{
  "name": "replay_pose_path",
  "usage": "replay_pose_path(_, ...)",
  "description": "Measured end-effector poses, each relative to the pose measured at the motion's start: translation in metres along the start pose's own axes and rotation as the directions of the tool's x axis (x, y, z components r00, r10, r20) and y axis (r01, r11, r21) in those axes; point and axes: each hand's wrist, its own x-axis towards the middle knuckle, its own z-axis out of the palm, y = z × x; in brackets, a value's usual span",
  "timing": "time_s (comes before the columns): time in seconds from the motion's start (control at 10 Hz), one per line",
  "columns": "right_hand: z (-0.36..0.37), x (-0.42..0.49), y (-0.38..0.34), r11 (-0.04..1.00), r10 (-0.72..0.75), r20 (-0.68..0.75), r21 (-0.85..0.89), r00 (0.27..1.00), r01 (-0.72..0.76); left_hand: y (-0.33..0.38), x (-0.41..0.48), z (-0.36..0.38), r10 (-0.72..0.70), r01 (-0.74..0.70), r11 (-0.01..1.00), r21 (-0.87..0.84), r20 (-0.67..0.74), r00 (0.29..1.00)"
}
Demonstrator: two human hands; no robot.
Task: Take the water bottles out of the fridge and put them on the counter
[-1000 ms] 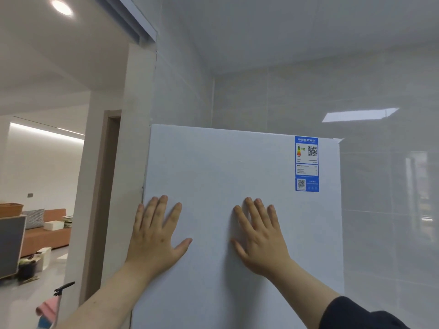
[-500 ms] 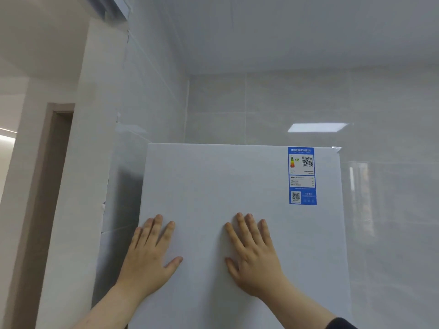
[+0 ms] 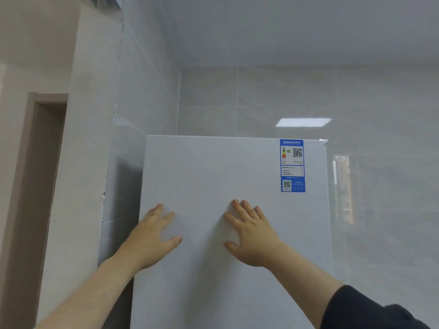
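Observation:
The white fridge door (image 3: 213,167) fills the middle of the view and is closed. A blue energy label (image 3: 292,165) is stuck near its upper right corner. My left hand (image 3: 152,236) lies flat on the door near its left edge, fingers spread. My right hand (image 3: 251,233) lies flat on the door's middle, fingers spread too. Neither hand holds anything. No water bottles and no counter are in view.
Grey tiled walls (image 3: 380,186) stand behind and to the right of the fridge. A tiled wall (image 3: 123,162) closes in on its left side, and a brown door frame (image 3: 40,162) lies further left.
The view has swung right, so the living room on the left is gone from sight. Both hands have stayed flat on the fridge door, with the left one now nearer its left edge.

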Motion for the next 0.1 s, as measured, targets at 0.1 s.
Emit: replay_pose_path(0.1, -0.0264, -0.0106, -0.0012, 0.914, 0.094, -0.026, 0.400, 0.995, -0.076, 0.0118, -0.0079, -0.0190, -0.006, 0.004, 0.972, -0.236, -0.007, 1.000)
